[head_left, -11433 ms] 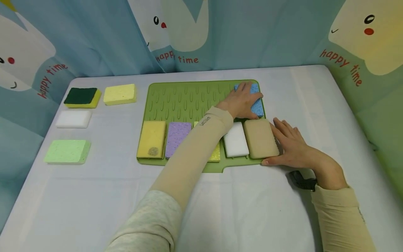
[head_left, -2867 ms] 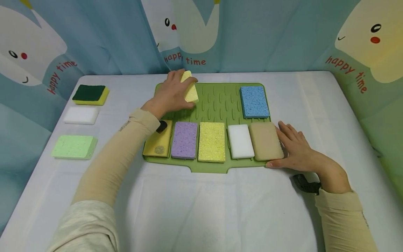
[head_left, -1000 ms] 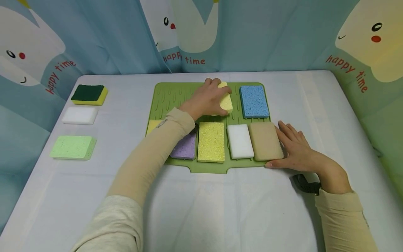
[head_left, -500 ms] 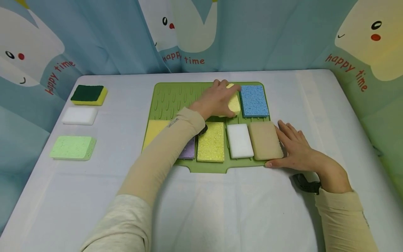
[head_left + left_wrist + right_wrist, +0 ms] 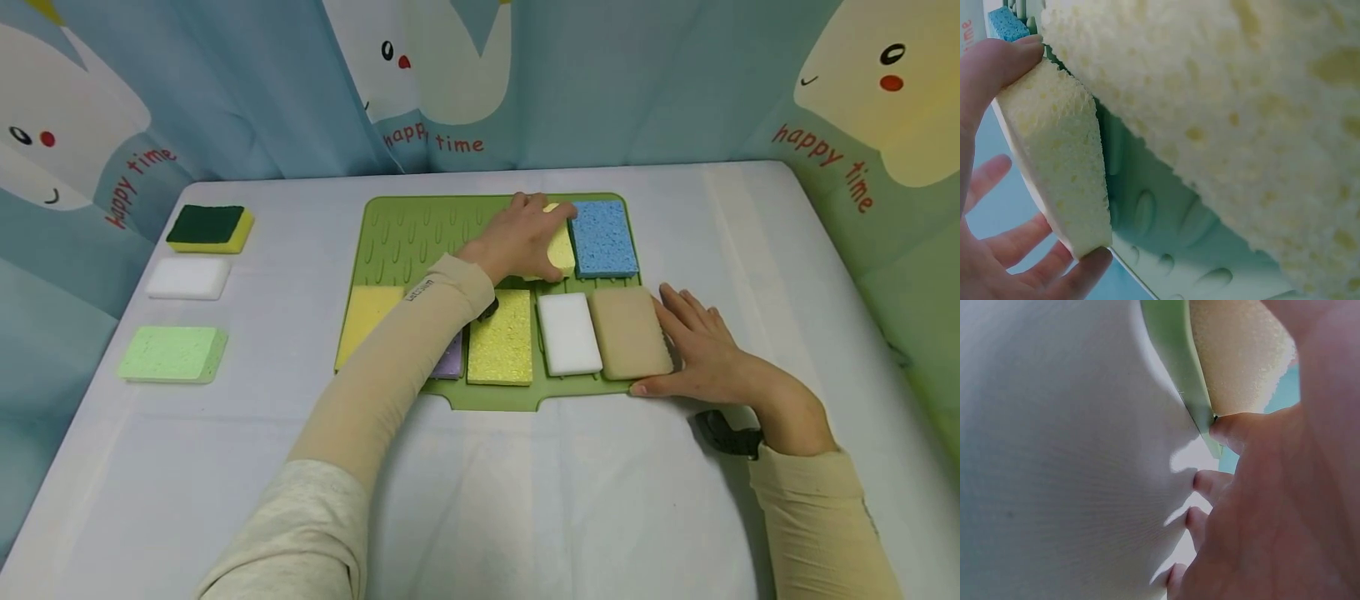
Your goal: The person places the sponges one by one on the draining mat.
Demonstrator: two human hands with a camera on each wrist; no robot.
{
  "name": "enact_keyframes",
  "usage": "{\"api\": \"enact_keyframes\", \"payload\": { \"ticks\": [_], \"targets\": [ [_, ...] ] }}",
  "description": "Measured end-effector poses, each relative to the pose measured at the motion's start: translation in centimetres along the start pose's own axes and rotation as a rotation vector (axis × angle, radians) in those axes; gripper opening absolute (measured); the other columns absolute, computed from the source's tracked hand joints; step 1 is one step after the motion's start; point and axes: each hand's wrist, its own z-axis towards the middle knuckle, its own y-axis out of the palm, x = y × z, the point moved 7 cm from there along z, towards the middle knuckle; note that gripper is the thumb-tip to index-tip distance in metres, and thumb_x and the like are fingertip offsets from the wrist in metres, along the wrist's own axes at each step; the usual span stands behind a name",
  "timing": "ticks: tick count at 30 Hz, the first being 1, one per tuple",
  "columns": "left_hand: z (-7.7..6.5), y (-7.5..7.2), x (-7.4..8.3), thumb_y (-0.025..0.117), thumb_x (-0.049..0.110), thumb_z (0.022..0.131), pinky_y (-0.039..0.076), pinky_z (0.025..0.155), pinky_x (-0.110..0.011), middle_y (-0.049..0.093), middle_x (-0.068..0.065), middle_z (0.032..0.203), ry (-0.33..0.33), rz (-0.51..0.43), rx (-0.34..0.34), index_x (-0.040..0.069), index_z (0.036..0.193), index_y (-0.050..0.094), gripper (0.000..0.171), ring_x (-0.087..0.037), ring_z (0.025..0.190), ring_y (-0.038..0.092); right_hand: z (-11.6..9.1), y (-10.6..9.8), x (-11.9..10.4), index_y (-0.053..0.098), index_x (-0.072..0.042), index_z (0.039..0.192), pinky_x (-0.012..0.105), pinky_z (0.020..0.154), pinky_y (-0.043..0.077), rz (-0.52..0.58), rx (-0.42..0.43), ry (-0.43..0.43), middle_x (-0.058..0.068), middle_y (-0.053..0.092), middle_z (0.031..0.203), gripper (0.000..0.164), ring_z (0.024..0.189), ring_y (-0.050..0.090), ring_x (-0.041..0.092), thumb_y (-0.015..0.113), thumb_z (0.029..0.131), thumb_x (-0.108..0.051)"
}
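My left hand [image 5: 521,237] grips a pale yellow sponge [image 5: 562,252] by its two ends, low over the back row of a green drying mat [image 5: 416,233]. Right beside that sponge lies a blue sponge [image 5: 604,240]. In the left wrist view, thumb and fingertips span the pale sponge [image 5: 1060,156], and another sponge fills the foreground. My right hand [image 5: 701,354] rests with fingers spread on the table, its thumb at the mat's front right corner, next to a beige sponge [image 5: 631,333]. The right wrist view shows the thumb touching the mat edge [image 5: 1188,381].
Along the mat's front row lie a yellow sponge [image 5: 367,317], a purple sponge [image 5: 450,360] partly hidden by my left arm, a bright yellow sponge [image 5: 501,346] and a white sponge [image 5: 570,335]. Table left: green-and-yellow scrubber [image 5: 210,229], white sponge [image 5: 189,277], light green sponge [image 5: 172,354].
The pale yellow sponge was on the table at left, then my left hand carried it rightward across the mat, up beside the blue sponge, which that hand had let go of earlier. Right hand stays put.
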Motion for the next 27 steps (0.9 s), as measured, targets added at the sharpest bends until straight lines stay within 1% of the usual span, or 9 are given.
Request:
{"api": "enact_keyframes", "payload": {
  "ticks": [4, 7, 12, 17, 22, 27],
  "targets": [
    [0.13, 0.03, 0.06, 0.071, 0.052, 0.084, 0.045, 0.098, -0.040, 0.042, -0.010, 0.148, 0.006, 0.001, -0.007, 0.029, 0.151, 0.032, 0.081, -0.029, 0.125, 0.040, 0.01, 0.05, -0.01, 0.000, -0.007, 0.160, 0.076, 0.111, -0.006, 0.006, -0.009, 0.004, 0.026, -0.007, 0.164, 0.127, 0.149, -0.009, 0.052, 0.083, 0.073, -0.048],
    [0.20, 0.13, 0.03, 0.073, 0.051, 0.084, 0.045, 0.100, -0.041, 0.041, -0.011, 0.149, 0.001, 0.002, -0.026, 0.029, 0.153, 0.030, 0.085, -0.030, 0.128, 0.040, 0.01, 0.07, 0.03, 0.000, -0.006, 0.160, 0.076, 0.111, -0.007, 0.008, -0.013, 0.007, 0.026, -0.007, 0.164, 0.127, 0.149, -0.010, 0.052, 0.083, 0.074, -0.048],
    [0.31, 0.51, -0.11, 0.074, 0.054, 0.083, 0.044, 0.105, -0.043, 0.035, -0.013, 0.155, -0.020, 0.002, -0.069, 0.029, 0.157, 0.020, 0.095, -0.033, 0.136, 0.036, 0.04, 0.13, 0.21, -0.001, -0.006, 0.160, 0.075, 0.112, -0.008, 0.003, -0.022, 0.017, 0.025, -0.008, 0.165, 0.127, 0.149, -0.011, 0.051, 0.082, 0.074, -0.049],
    [0.39, 0.79, -0.20, 0.075, 0.057, 0.081, 0.043, 0.107, -0.043, 0.028, -0.015, 0.158, -0.026, -0.002, -0.088, 0.029, 0.160, 0.011, 0.105, -0.033, 0.141, 0.030, 0.09, 0.13, 0.24, -0.001, -0.006, 0.160, 0.074, 0.112, -0.008, 0.002, -0.025, 0.021, 0.025, -0.009, 0.165, 0.128, 0.149, -0.011, 0.050, 0.082, 0.074, -0.049],
    [0.37, 0.80, -0.15, 0.076, 0.056, 0.080, 0.037, 0.115, -0.045, 0.025, -0.016, 0.161, -0.020, -0.006, -0.088, 0.027, 0.161, 0.007, 0.110, -0.034, 0.148, 0.025, 0.11, 0.12, 0.20, -0.001, -0.005, 0.160, 0.075, 0.112, -0.007, 0.004, -0.026, 0.023, 0.025, -0.009, 0.164, 0.128, 0.149, -0.011, 0.051, 0.083, 0.074, -0.049],
    [0.19, 0.74, -0.36, 0.076, 0.058, 0.079, 0.028, 0.121, -0.047, 0.012, -0.018, 0.165, -0.024, -0.034, -0.103, 0.026, 0.161, 0.003, 0.115, -0.034, 0.153, 0.013, 0.12, 0.08, 0.13, -0.001, -0.005, 0.160, 0.075, 0.111, -0.007, 0.004, -0.024, 0.022, 0.026, -0.008, 0.164, 0.128, 0.149, -0.010, 0.052, 0.083, 0.073, -0.049]
  ]
}}
